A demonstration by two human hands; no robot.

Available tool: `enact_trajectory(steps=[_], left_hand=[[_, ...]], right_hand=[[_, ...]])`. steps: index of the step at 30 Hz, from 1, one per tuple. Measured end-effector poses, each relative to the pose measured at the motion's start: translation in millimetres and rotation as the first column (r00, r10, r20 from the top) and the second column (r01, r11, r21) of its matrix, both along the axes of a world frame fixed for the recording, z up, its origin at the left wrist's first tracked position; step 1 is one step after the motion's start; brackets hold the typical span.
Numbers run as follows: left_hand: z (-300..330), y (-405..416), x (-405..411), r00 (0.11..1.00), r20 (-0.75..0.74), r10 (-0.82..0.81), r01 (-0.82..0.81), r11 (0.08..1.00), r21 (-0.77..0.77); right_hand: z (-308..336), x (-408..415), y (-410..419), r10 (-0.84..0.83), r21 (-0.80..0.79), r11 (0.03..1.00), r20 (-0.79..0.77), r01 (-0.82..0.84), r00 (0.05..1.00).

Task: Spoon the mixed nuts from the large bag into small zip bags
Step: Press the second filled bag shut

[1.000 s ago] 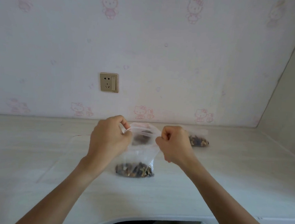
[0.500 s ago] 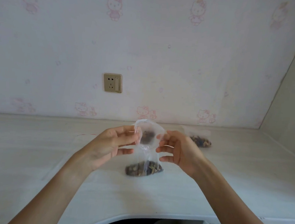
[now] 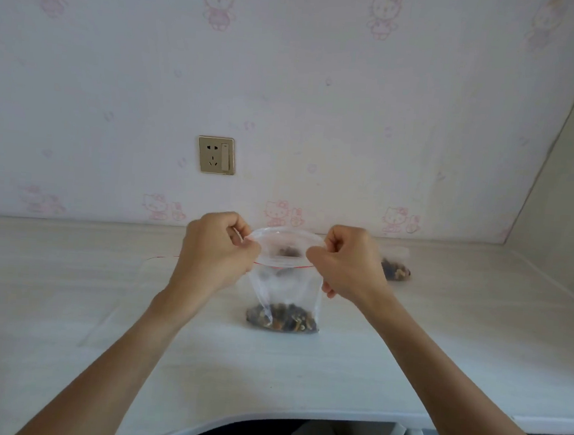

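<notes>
My left hand [image 3: 215,250] and right hand [image 3: 350,262] each pinch one end of the small zip bag [image 3: 285,287] mouth, zip line running hand to hand, nuts [image 3: 282,320] hanging below, resting on the desk [image 3: 67,286].

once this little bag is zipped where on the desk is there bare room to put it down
Bare desk lies right of the held zip bag, in front of the filled bag by the wall, and near the front edge between the forearms. The left is taken by a flat clear bag; the middle is crowded by both hands.
</notes>
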State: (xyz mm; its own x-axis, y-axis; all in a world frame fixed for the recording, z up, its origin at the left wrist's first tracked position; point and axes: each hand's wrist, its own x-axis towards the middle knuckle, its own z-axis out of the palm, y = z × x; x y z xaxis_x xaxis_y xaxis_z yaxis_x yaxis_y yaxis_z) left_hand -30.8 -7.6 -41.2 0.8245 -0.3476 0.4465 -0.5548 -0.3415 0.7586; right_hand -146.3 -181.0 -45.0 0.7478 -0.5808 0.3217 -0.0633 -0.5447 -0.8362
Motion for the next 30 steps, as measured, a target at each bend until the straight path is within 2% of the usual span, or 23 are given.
enact_trajectory(steps=[1, 2, 3, 5, 7, 9, 12, 15, 17, 19, 21, 23, 24, 25, 27, 30], left_hand=[[3.6, -0.4, -2.7, 0.993, 0.113, 0.025, -0.038, 0.993, 0.114], [7.4, -1.2, -4.8, 0.987, 0.158, 0.027, -0.056, 0.981, 0.188], [10.9, -1.8, -5.4, 0.992, 0.127, 0.008, -0.037, 0.974, 0.225], [16.4, -2.1, -4.8, 0.994, -0.091, -0.067, 0.085, 0.974, 0.208], [19.2, -3.3, -3.8, 0.944, -0.297, -0.144, 0.195, 0.969, 0.149], [22.1, -4.1, -2.0, 0.885, -0.428, -0.184, 0.246, 0.965, 0.093], [24.9, -4.7, 3.6, 0.764, -0.595, -0.249, 0.309, 0.951, -0.001], [28.0, -2.8, 6.9, 0.666, -0.682, -0.302, 0.356, 0.932, -0.065], [29.5, -1.6, 10.1, 0.663, -0.688, -0.294, 0.331, 0.940, -0.082], [31.7, -0.7, 13.8, 0.752, -0.613, -0.244, 0.288, 0.957, -0.028], [34.5, -0.7, 13.4, 0.897, -0.409, -0.166, 0.229, 0.967, 0.110], [37.0, -1.8, 9.1, 0.996, -0.039, -0.085, 0.093, 0.942, 0.322], [37.8, -2.7, 5.4, 0.989, 0.139, -0.058, -0.004, 0.913, 0.407], [38.8, -3.5, 1.7, 0.966, 0.252, -0.047, -0.073, 0.892, 0.447], [40.6, -5.1, -0.5, 0.947, 0.317, -0.053, -0.100, 0.888, 0.448], [44.7, -3.6, 2.9, 0.981, 0.180, -0.078, -0.001, 0.914, 0.405]], right_hand=[[3.5, 0.5, 2.4, -0.003, -0.071, 0.997, -0.035, 0.001, 0.999], [6.9, 0.7, 4.1, 0.011, -0.069, 0.997, -0.085, -0.017, 0.996], [10.1, 0.7, 4.4, 0.044, -0.004, 0.999, -0.139, -0.045, 0.989], [14.6, -1.0, 1.0, 0.167, 0.239, 0.964, -0.203, -0.116, 0.965], [17.8, -3.5, -5.5, 0.311, 0.461, 0.864, -0.173, -0.202, 0.935], [17.5, -3.3, -11.4, 0.414, 0.598, 0.758, -0.132, -0.261, 0.901], [14.5, -0.2, -18.1, 0.452, 0.692, 0.668, -0.084, -0.275, 0.888], [11.0, 2.4, -22.2, 0.424, 0.732, 0.623, -0.020, -0.276, 0.906], [9.1, 4.1, -24.6, 0.353, 0.698, 0.665, 0.021, -0.267, 0.935], [9.0, 3.6, -26.4, 0.255, 0.526, 0.818, 0.033, -0.234, 0.966], [11.2, 1.6, -24.0, 0.189, 0.228, 0.956, 0.004, -0.185, 0.982], [15.5, 2.4, -16.7, 0.156, -0.056, 0.986, -0.018, -0.157, 0.988], [17.9, 3.1, -12.5, 0.143, -0.157, 0.977, -0.018, -0.144, 0.990], [20.5, 3.7, -9.2, 0.136, -0.222, 0.965, -0.015, -0.136, 0.991], [24.6, 4.2, -7.5, 0.145, -0.260, 0.955, -0.004, -0.141, 0.989], [27.0, 3.3, -10.6, 0.142, -0.160, 0.977, 0.011, -0.139, 0.990]])
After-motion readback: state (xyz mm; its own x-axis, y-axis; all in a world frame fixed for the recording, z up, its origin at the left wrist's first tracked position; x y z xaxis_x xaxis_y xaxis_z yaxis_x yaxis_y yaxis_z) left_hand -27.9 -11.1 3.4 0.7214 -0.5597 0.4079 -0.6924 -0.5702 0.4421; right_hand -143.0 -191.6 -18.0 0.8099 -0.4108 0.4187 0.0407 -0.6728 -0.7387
